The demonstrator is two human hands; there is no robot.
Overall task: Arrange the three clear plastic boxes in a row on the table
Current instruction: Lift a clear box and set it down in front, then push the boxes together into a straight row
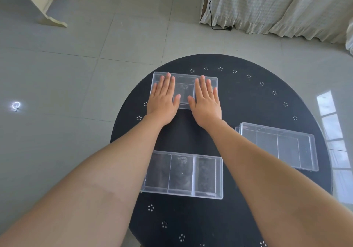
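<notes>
Three clear plastic boxes lie on a round black table (248,97). The far box (185,91) sits near the table's back left, bottom side up. My left hand (164,99) and my right hand (206,101) both rest flat on top of it, palms down, fingers straight and slightly apart, gripping nothing. A near box (183,174) with three compartments lies between my forearms, partly hidden by my left arm. The third box (278,145) lies at the right, turned at a slight angle.
The table stands on a pale tiled floor. A white curtain (267,4) with a black cable (212,17) hangs at the back right. A cream furniture leg (49,7) stands at the back left. Small dotted flower marks ring the table's edge.
</notes>
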